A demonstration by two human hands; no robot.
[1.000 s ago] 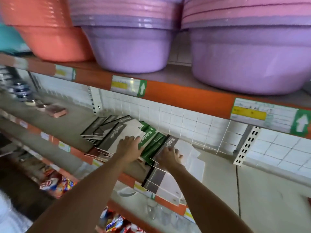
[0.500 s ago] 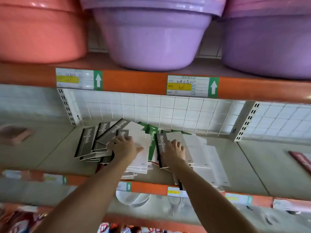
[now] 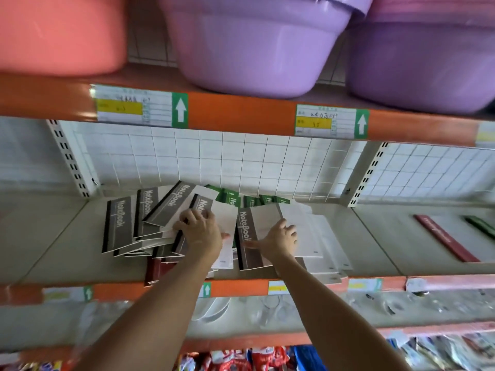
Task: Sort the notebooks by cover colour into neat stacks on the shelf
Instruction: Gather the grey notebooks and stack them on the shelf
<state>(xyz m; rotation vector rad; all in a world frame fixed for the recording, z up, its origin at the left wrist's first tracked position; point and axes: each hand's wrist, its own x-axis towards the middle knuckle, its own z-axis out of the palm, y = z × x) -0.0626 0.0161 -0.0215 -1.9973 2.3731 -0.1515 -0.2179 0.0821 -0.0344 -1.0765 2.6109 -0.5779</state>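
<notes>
A jumble of notebooks lies on the middle shelf (image 3: 67, 250). Grey-covered ones (image 3: 120, 223) fan out at the left, green ones (image 3: 233, 200) peek out at the back, and a dark red one (image 3: 154, 271) sticks out at the front edge. White back covers (image 3: 321, 236) spread to the right. My left hand (image 3: 199, 231) sits on the centre of the pile, fingertips curled over the edge of a grey notebook (image 3: 203, 204). My right hand (image 3: 278, 236) lies spread, fingers on a white cover and thumb on another grey notebook (image 3: 246, 236).
A red notebook (image 3: 444, 239) and a green one (image 3: 482, 226) lie further right on the same shelf. Purple basins (image 3: 254, 49) and a coral basin (image 3: 59, 30) fill the shelf above. Below are glassware (image 3: 267, 309) and snack packets (image 3: 241, 360).
The view has swung to face the shelf squarely and closer. My right hand has slid right onto the white covers with its thumb spread wide. My left hand stays on the pile.
</notes>
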